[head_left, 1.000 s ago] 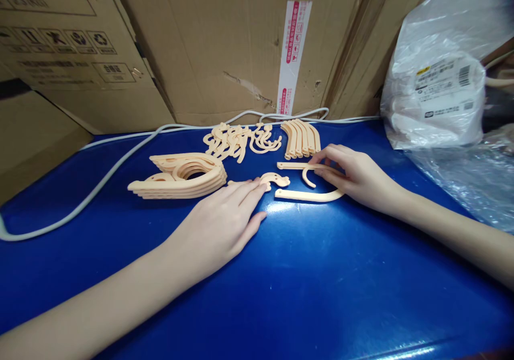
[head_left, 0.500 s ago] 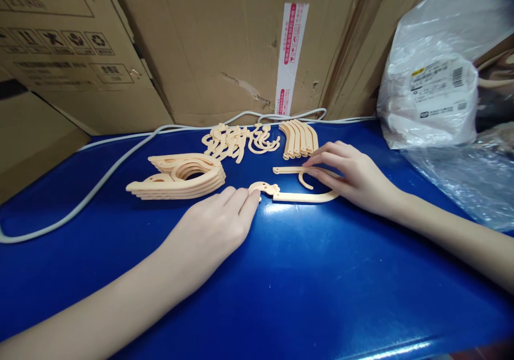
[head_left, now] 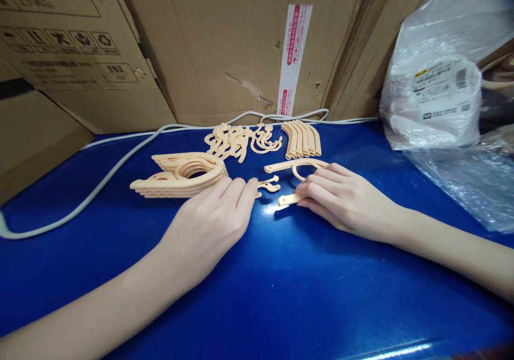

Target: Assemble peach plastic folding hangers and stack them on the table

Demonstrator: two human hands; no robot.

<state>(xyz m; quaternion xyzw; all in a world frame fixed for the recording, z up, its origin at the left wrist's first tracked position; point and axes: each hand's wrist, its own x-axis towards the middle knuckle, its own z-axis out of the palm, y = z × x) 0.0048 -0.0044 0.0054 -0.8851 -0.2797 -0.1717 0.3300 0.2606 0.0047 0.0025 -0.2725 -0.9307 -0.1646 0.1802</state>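
Note:
My left hand point(head_left: 219, 210) is closed around a small beige hanger centre piece point(head_left: 270, 185), whose notched end sticks out past the fingertips. My right hand point(head_left: 341, 199) pinches a beige hanger arm point(head_left: 287, 200), its holed end pointing left toward the centre piece with a small gap between them. Beyond the right fingers lies another hanger arm point(head_left: 279, 166), with a curved hanger hook point(head_left: 296, 172) against it. Left of my left hand is a stack of folded hangers point(head_left: 180, 180), partly covered by that hand.
Behind lie a pile of loose hooks and small pieces point(head_left: 233, 139) and a row of hanger arms point(head_left: 302, 139). A white cable point(head_left: 132, 159) runs across the blue table point(head_left: 281, 295). Cardboard boxes point(head_left: 225, 44) stand at the back, a plastic-wrapped bundle point(head_left: 437, 92) at right.
My right hand has closed on the near hanger arm and shifted it. The centre piece in my left hand has turned and lifted a little. The far arm and hook have shifted left.

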